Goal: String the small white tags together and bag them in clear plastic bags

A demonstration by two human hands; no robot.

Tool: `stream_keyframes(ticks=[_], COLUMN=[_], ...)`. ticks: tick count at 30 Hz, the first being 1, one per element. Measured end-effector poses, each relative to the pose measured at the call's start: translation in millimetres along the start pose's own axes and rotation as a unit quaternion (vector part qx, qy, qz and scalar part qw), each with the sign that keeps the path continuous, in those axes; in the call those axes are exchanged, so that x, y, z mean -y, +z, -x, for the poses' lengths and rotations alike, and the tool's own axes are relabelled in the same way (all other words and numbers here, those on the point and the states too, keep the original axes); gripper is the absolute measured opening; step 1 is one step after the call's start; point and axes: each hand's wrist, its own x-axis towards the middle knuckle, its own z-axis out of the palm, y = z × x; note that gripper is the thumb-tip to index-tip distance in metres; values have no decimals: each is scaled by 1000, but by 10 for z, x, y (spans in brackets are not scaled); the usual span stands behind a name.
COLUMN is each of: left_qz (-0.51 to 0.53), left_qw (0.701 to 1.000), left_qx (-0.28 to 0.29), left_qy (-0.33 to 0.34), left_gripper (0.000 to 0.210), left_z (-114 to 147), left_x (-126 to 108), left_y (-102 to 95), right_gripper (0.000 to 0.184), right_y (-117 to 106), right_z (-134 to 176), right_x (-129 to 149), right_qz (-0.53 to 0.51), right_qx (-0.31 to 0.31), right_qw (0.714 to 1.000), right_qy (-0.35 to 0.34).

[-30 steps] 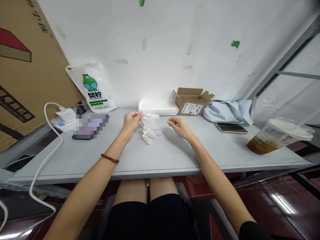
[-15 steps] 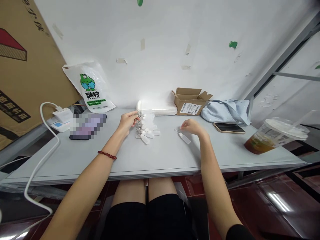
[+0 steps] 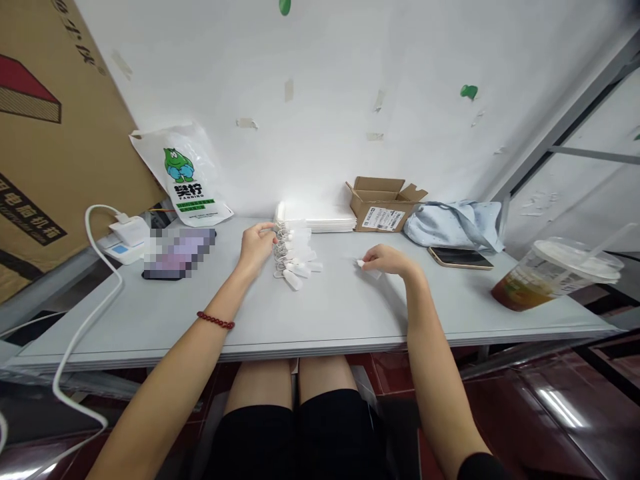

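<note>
A pile of small whitish tags (image 3: 299, 269) with thin loops lies on the grey table, the loops towards the left and the flat ends towards the right. My left hand (image 3: 257, 248) rests at the loop side of the pile, fingers stretched out and touching or very near the upper loops. To the right of the pile, my right hand (image 3: 389, 259) is closed, thumb and fingers pinching a single white tag (image 3: 369, 270) close to the tabletop. Part of that tag is hidden under the fingers.
Behind the pile sits a white stack (image 3: 325, 218), beside an open cardboard box (image 3: 384, 208) and a pale blue cloth bag (image 3: 440, 223). A phone (image 3: 461, 258) and a drink cup (image 3: 550, 277) stand right. Left are another phone (image 3: 183, 253), a charger (image 3: 129, 230) and a plastic bag (image 3: 185, 180).
My right hand has come down over the single tag and now pinches it; before, its fingers were at the loop end. My left hand has hardly moved; the view shifted slightly.
</note>
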Motion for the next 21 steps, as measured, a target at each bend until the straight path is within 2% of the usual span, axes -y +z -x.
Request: stream_keyframes(ticks=[3,6,9,13,17,21], left_qz=[-72,-99,-102,-95,-83,-78], left_qw=[987,968,961,951,950,953], left_qx=[115,206,236,271,282,278], left_qy=[88,102,100,110,106,94], left_gripper=[32,33,37,40,37,31], left_z=[96,184,220,217,218,219], left_x=[-50,-103,-112,-78,-52,-33], left_y=[36,90,125,138,155,168], right_gripper=[13,15,15,14,12,13], right_y=[130,268,386,485,526,533], right_z=[-53,-80,-95,-121,-142,-122], right_x=[98,227,340,399,395,415], right_qz=[-70,-120,-145,-140,-121,-134], right_qx=[-51,-95,-133,-152,-163,-146], right_qw=[994,975,955,939,934,937], right_qy=[-73,-159,-222,-274,-293,-287])
